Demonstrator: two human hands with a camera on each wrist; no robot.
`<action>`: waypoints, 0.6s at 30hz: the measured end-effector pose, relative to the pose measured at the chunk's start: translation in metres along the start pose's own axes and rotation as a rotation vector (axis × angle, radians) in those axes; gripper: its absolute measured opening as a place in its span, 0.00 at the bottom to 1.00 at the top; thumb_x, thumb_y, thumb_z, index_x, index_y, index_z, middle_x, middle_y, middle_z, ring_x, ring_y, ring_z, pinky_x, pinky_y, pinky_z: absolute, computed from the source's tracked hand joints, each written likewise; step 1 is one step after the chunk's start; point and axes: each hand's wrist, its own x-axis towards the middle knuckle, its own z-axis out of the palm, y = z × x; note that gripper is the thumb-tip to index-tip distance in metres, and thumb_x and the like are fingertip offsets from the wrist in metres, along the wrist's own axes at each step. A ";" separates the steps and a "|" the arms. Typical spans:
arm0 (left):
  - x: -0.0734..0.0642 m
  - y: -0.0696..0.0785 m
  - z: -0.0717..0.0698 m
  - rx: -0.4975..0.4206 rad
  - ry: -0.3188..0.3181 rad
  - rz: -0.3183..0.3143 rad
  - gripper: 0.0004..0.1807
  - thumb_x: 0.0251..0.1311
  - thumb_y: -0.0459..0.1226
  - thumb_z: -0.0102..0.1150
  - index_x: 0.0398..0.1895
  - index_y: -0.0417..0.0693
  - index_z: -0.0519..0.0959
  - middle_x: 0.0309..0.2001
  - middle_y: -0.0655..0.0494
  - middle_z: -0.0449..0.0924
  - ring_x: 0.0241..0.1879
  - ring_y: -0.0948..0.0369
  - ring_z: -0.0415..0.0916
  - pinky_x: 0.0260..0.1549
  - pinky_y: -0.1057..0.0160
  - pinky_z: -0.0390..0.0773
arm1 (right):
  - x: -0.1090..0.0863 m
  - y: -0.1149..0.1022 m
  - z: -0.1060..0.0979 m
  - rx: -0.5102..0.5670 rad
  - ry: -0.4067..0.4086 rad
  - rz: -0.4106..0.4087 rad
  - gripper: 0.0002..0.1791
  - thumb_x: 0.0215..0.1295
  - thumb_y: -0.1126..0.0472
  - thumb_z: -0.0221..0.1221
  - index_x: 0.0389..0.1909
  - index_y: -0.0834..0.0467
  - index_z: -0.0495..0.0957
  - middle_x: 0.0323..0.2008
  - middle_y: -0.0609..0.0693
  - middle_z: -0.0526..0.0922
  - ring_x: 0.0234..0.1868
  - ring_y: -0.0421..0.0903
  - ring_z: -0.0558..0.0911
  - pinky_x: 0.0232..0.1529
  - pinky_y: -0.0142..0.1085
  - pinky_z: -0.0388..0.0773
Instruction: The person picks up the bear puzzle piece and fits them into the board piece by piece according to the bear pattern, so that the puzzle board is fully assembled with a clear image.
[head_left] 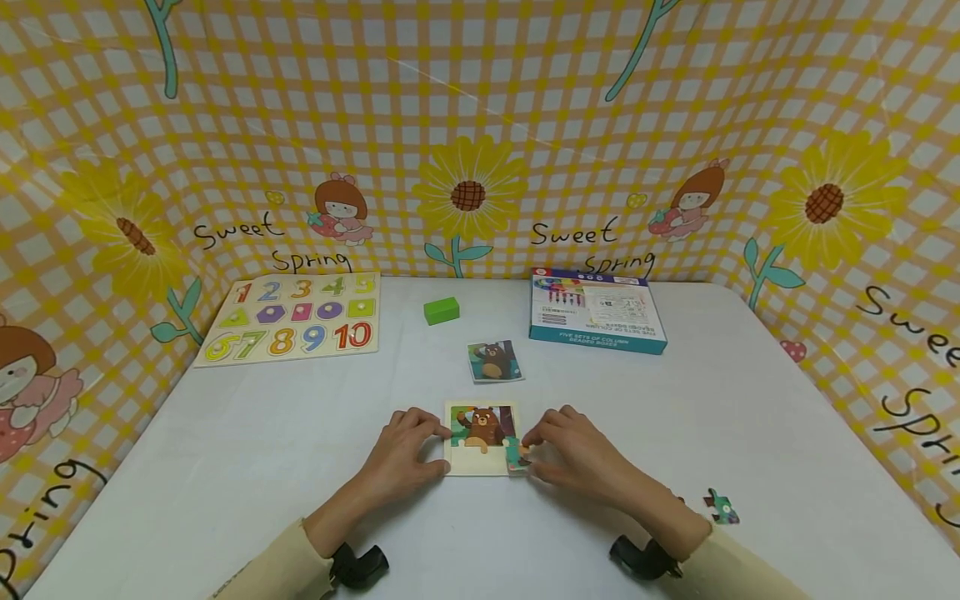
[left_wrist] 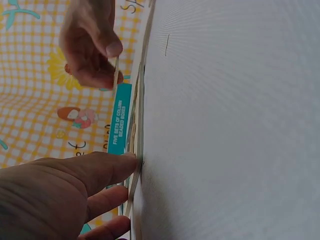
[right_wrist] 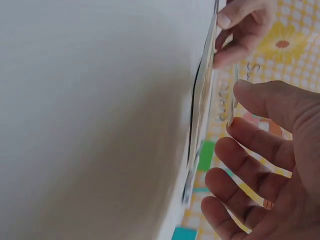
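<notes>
A small puzzle board [head_left: 476, 464] lies in front of me, its upper half showing a brown bear [head_left: 483, 427] and its lower part mostly bare cream. My left hand [head_left: 402, 457] holds the board's left edge, thumb near the lower corner and fingers higher up. Over the board's lower right, my right hand [head_left: 573, 450] pinches a teal puzzle piece [head_left: 514, 455] between thumb and forefinger. In the right wrist view that piece [right_wrist: 236, 92] is seen edge-on, raised above the board, the other fingers loosely bent. Another puzzle piece [head_left: 723, 507] lies beside my right forearm.
A bear picture card [head_left: 495, 362] lies beyond the board, with a green block [head_left: 442, 311] behind it. The number board [head_left: 292, 321] is at the back left, and a flat teal-edged box [head_left: 598, 312] at the back right. Checked cloth [head_left: 480, 108] walls the table.
</notes>
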 end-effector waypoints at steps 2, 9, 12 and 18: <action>0.000 0.000 0.000 -0.002 0.001 -0.001 0.18 0.47 0.39 0.68 0.45 0.50 0.81 0.49 0.53 0.73 0.51 0.53 0.65 0.48 0.51 0.66 | 0.009 -0.006 0.004 0.010 -0.007 -0.015 0.13 0.47 0.57 0.69 0.36 0.52 0.83 0.34 0.43 0.79 0.39 0.39 0.68 0.43 0.38 0.69; -0.001 0.000 0.000 -0.001 0.014 0.010 0.18 0.46 0.39 0.68 0.44 0.51 0.81 0.49 0.54 0.73 0.51 0.53 0.65 0.47 0.51 0.66 | 0.032 -0.023 0.014 0.034 -0.045 -0.038 0.12 0.46 0.58 0.68 0.35 0.53 0.82 0.34 0.44 0.78 0.37 0.41 0.67 0.40 0.35 0.65; -0.001 -0.001 0.000 0.003 0.016 0.015 0.18 0.46 0.39 0.68 0.44 0.51 0.81 0.49 0.54 0.73 0.51 0.53 0.66 0.48 0.51 0.66 | 0.037 -0.027 0.018 0.041 -0.056 -0.044 0.12 0.46 0.58 0.69 0.35 0.53 0.82 0.34 0.44 0.77 0.37 0.41 0.67 0.39 0.35 0.64; 0.000 -0.001 0.000 0.005 0.015 0.020 0.18 0.46 0.39 0.68 0.44 0.52 0.81 0.49 0.55 0.73 0.51 0.53 0.66 0.47 0.51 0.66 | 0.046 -0.033 0.024 0.037 -0.083 -0.061 0.12 0.48 0.56 0.68 0.35 0.53 0.82 0.36 0.44 0.78 0.38 0.42 0.68 0.41 0.37 0.66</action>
